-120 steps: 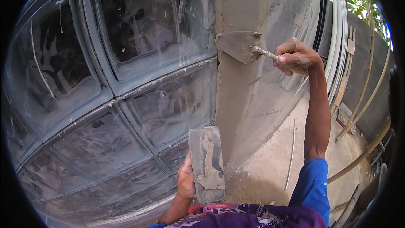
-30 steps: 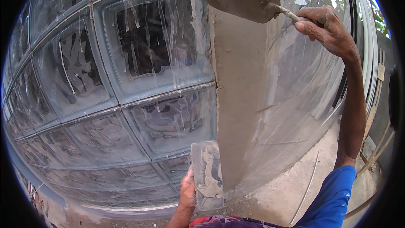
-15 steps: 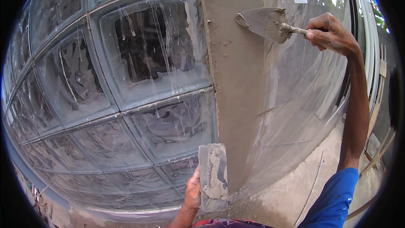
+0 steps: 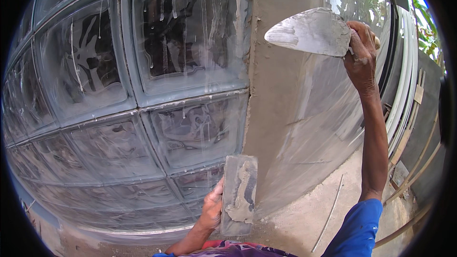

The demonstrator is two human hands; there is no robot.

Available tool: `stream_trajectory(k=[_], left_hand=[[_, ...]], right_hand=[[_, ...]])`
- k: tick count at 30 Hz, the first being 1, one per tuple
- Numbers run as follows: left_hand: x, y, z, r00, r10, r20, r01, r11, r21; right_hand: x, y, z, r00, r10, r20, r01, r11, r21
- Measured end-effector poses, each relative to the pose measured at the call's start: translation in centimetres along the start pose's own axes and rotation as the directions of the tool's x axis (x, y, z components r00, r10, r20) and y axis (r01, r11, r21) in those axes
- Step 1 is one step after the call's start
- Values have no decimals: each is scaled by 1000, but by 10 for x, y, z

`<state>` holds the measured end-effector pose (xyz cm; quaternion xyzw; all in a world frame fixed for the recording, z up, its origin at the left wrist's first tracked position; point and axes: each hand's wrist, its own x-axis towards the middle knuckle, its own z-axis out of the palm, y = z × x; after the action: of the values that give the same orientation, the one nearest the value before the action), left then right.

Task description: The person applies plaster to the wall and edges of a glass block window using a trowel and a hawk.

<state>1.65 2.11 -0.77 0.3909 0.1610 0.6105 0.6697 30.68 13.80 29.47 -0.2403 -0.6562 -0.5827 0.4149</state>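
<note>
My right hand (image 4: 362,52) grips a pointed trowel (image 4: 307,31), raised at the upper right in front of the plastered wall strip (image 4: 273,90). The trowel's broad blade points left, its bright face streaked with thin mortar and its handle mostly hidden in the fist. Low in the middle, my left hand (image 4: 213,205) is closed on the side of a flat rectangular plastering float (image 4: 231,176). A smear of wet mortar (image 4: 243,200) lies on the float's upward face. The fingers behind the float are hidden.
A glass block wall (image 4: 190,33) with drip marks fills the left, its edge meeting the plastered strip. White pipes (image 4: 404,81) and wooden strips (image 4: 413,114) lean at the far right. A thin rod (image 4: 328,214) lies on the concrete floor (image 4: 304,209).
The trowel has turned over, showing a cleaner, brighter face, and my right hand has moved left and slightly lower. The left hand and float have barely moved; the view has shifted a little.
</note>
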Motion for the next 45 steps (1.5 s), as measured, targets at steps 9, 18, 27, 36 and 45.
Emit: stream_trajectory(k=[9,18,27,36,45], left_hand=[[1,0,0,1000,4,23,-3,999,-54],[3,-13,-9,999,-35,7,36,996,-87],[3,-13,-15,997,-45,56,48,997,-63],[-10,6,-26,986,-87,143,101,990,-100],[0,20,9,994,-56,90,64,994,-91]], right_hand=[[25,22,45,982,-158,-106,151,986,-76],[22,32,40,967,-204,-151,186,975,-123],[9,-14,-57,895,391,214,-415,907,77],[-27,-190,-90,251,394,884,-671,-588,452],[-35,-173,-65,179,391,903,-688,-606,399]])
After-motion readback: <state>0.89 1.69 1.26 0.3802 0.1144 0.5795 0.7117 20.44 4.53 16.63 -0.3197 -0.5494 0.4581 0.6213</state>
